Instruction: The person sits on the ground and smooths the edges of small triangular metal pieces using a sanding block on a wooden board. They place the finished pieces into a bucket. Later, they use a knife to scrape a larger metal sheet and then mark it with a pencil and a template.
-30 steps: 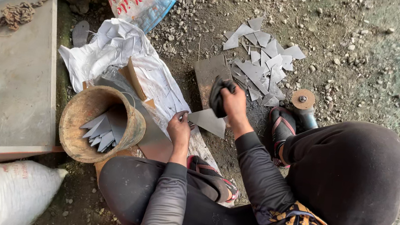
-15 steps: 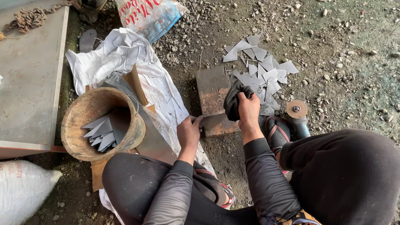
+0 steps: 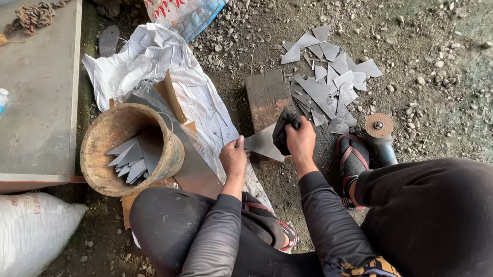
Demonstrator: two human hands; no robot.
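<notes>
Grey sheet metal, a thin pointed offcut (image 3: 263, 144), was pinched at its near corner by the left hand (image 3: 234, 156) and pressed flat on the ground beside the rusty slab (image 3: 267, 97). A dark rag (image 3: 284, 130) was gripped in the right hand (image 3: 301, 140) on top of it. Probably light, stiff, sharp-edged stuff, best held by flat faces.
</notes>
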